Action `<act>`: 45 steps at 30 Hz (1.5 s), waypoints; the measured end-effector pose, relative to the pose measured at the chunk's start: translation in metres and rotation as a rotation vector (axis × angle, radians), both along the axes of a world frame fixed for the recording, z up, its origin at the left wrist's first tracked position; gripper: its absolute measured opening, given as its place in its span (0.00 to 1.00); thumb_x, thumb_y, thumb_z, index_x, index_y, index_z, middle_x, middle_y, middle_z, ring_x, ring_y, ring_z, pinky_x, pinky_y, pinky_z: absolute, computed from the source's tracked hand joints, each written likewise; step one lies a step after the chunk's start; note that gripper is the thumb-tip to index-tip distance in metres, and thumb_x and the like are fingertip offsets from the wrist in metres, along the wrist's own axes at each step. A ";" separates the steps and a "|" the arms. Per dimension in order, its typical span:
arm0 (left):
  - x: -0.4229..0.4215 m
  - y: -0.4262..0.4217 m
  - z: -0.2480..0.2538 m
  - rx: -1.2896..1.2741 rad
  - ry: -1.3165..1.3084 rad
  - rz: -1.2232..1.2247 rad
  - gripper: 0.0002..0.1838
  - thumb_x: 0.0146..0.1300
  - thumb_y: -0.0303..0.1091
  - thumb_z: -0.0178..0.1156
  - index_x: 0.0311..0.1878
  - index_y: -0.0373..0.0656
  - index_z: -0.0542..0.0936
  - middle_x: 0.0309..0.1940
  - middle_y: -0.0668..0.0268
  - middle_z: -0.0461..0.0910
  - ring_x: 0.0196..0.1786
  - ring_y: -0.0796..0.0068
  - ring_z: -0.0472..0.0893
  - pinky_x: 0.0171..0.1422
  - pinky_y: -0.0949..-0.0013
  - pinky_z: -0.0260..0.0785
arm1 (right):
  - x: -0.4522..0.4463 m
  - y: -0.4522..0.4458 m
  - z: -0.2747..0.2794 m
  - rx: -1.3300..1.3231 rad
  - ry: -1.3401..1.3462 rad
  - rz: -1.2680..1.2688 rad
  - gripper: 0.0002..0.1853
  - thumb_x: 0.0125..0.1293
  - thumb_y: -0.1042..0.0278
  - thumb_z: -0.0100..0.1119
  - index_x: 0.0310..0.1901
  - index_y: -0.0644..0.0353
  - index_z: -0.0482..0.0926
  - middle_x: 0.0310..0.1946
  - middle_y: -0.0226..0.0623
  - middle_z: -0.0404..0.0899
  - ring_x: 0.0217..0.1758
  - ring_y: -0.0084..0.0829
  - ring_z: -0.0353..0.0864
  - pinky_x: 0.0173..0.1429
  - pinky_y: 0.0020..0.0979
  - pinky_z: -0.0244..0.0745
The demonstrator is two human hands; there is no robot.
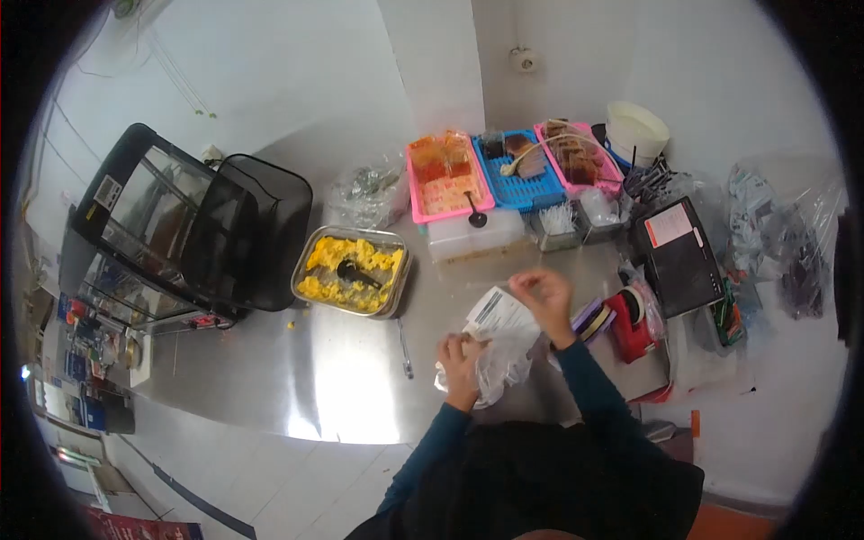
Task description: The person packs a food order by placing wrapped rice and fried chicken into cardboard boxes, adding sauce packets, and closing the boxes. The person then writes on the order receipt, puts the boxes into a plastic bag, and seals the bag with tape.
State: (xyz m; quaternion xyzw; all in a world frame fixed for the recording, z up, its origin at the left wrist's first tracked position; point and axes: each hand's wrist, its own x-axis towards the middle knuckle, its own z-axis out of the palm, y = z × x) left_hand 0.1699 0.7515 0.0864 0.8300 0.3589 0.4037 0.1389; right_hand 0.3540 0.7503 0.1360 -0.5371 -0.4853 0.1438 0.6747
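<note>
My left hand (461, 367) is closed on a crumpled white plastic bag (508, 360) near the front edge of the steel counter. A white printed paper slip (498, 310) lies against the bag's upper part. Just above and right of the slip, my right hand (545, 299) is raised with thumb and fingers pinched together; whatever they hold, if anything, is too small to make out. To its right stand a red tape dispenser (634, 326) and purple-edged tape rolls (592, 320). A pen (405, 349) rests left of my left hand.
A steel tray (396, 286) of yellow, egg-like food with a black utensil sits left. Behind are pink (416, 184) and blue (526, 191) food baskets and a straw holder (558, 238). A black-framed display case (135, 225) stands far left, a dark tablet-like device (688, 270) right.
</note>
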 end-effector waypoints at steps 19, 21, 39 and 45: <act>0.025 0.090 0.016 -0.556 0.193 -0.548 0.28 0.47 0.32 0.66 0.50 0.36 0.66 0.21 0.55 0.77 0.21 0.62 0.77 0.28 0.68 0.68 | -0.082 -0.055 -0.057 -0.101 -0.884 -0.235 0.17 0.43 0.77 0.62 0.39 0.61 0.76 0.35 0.36 0.77 0.40 0.35 0.75 0.43 0.33 0.73; 0.015 0.098 0.016 -0.696 0.119 -0.627 0.30 0.50 0.28 0.64 0.55 0.37 0.61 0.24 0.55 0.79 0.25 0.67 0.79 0.31 0.70 0.70 | -0.081 -0.047 -0.044 -0.186 -0.828 -0.166 0.17 0.43 0.76 0.61 0.40 0.61 0.77 0.35 0.34 0.76 0.40 0.35 0.75 0.44 0.32 0.73; -0.014 0.105 -0.004 -1.376 -0.429 -0.764 0.23 0.54 0.16 0.56 0.50 0.40 0.60 0.38 0.51 0.79 0.41 0.71 0.79 0.47 0.74 0.72 | -0.096 -0.039 -0.052 -0.177 -0.678 -0.309 0.10 0.46 0.77 0.60 0.34 0.62 0.77 0.32 0.36 0.74 0.37 0.35 0.73 0.41 0.30 0.71; -0.013 0.101 0.005 -1.179 -0.267 -0.735 0.25 0.52 0.17 0.59 0.50 0.40 0.58 0.35 0.55 0.79 0.39 0.72 0.79 0.46 0.74 0.72 | -0.097 -0.038 -0.052 -0.191 -0.697 -0.289 0.10 0.46 0.76 0.57 0.34 0.62 0.77 0.32 0.36 0.74 0.38 0.35 0.73 0.42 0.31 0.71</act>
